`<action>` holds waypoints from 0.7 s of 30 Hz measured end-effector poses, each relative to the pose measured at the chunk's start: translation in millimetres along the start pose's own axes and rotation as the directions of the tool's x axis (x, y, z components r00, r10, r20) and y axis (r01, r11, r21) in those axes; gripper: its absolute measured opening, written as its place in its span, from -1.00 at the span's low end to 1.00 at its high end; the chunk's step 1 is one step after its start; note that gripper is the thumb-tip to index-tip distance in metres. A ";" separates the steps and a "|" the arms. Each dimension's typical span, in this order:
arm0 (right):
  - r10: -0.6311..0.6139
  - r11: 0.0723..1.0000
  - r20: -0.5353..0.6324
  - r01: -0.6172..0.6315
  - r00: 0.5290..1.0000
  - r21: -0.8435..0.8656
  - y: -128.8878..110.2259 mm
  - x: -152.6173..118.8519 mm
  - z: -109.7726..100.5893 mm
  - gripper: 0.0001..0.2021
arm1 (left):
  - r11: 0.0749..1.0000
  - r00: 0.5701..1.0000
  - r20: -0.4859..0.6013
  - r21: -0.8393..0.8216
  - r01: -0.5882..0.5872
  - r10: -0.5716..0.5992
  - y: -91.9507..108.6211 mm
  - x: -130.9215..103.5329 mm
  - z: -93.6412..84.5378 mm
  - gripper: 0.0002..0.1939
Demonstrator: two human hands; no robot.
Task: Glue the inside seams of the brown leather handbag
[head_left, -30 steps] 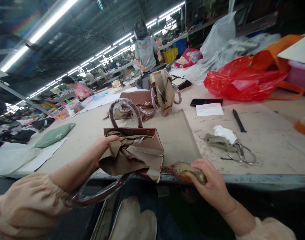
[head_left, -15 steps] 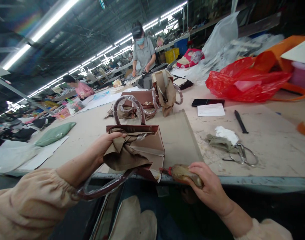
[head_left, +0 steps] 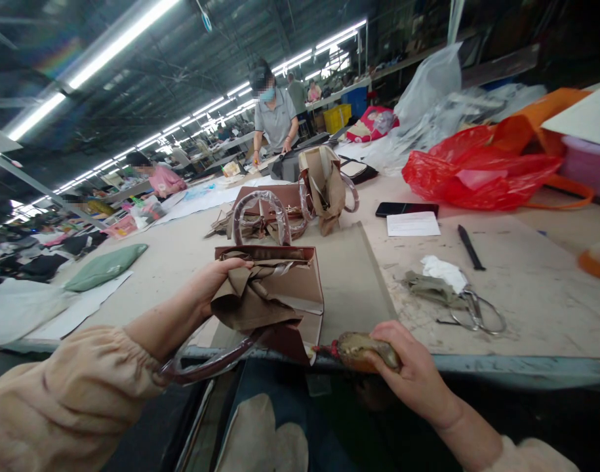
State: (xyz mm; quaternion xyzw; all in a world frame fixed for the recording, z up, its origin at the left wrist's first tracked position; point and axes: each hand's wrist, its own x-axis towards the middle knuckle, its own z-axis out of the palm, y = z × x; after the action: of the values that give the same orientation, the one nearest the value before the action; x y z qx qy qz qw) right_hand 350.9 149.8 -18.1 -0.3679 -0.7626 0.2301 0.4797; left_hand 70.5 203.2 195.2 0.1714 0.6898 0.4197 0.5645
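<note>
Bag: the brown bag (head_left: pixel 294 283) is held at the near edge of the table (head_left: pixel 540 318), its side open; probably light, with fairly stiff panels that could crease.
Lining: the brown cloth (head_left: pixel 250 301) bunches out loosely, and looks soft and apt to shift.
Handles: upper handle (head_left: pixel 237 223) and lower handle (head_left: pixel 204 370) wear clear plastic, so likely slippery; the firm top edge seems the better hold.
Left hand: the left hand (head_left: pixel 218 280) pinches bag and cloth, thumb on top; most of the bag lies to its right.
Right hand: the right hand (head_left: pixel 408 364) curls around a bottle (head_left: pixel 361 352), red nozzle (head_left: pixel 329 350) towards the bag's lower corner; contact cannot be told. The bag lies left of this hand.
Beyond: another bag (head_left: pixel 322 183) stands behind; scissors (head_left: pixel 475 311) lie right.
</note>
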 end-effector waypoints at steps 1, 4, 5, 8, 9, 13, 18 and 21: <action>-0.004 1.000 0.012 0.004 1.000 0.008 -0.6 0.3 0.2 -0.93 | 1.000 1.000 0.003 0.018 -0.022 0.021 0.1 1.4 -0.1 -0.78; -0.008 1.000 -0.021 0.008 1.000 -0.007 1.0 2.5 2.3 -0.92 | 0.993 0.997 0.023 0.083 -0.082 0.080 -0.1 6.2 -1.2 -0.79; -0.004 1.000 -0.043 0.004 0.999 -0.019 2.7 3.9 3.2 -0.92 | 0.992 0.995 0.034 0.089 -0.092 0.089 -0.2 7.5 -1.5 -0.79; 0.011 0.999 -0.121 -0.017 0.993 -0.052 8.1 8.1 5.0 -0.93 | 0.991 0.996 0.042 0.104 -0.084 0.080 0.4 8.0 -0.8 -0.80; 0.011 0.998 -0.144 -0.020 0.990 -0.058 9.2 8.9 5.0 -0.93 | 0.992 0.997 0.035 0.106 -0.073 0.070 0.9 7.1 0.1 -0.81; 0.022 0.998 -0.117 -0.028 0.993 -0.048 8.1 7.4 2.6 -0.94 | 0.995 0.999 -0.010 0.098 -0.030 0.031 3.1 1.9 5.7 -0.85; 0.046 0.999 -0.087 -0.048 0.995 -0.015 9.7 5.4 6.5 -0.94 | 0.996 1.000 -0.015 0.083 -0.023 0.025 3.1 2.3 8.0 -0.85; 0.061 0.997 -0.207 -0.069 0.977 -0.032 15.7 7.7 10.1 -0.91 | 0.996 1.000 -0.003 0.080 -0.024 0.025 2.8 6.0 6.3 -0.84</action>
State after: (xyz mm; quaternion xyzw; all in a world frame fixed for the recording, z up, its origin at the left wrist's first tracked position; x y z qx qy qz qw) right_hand 345.1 165.6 -29.2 -0.4237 -0.7010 0.1912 0.5409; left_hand 73.8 211.6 193.5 0.2014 0.7050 0.3989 0.5506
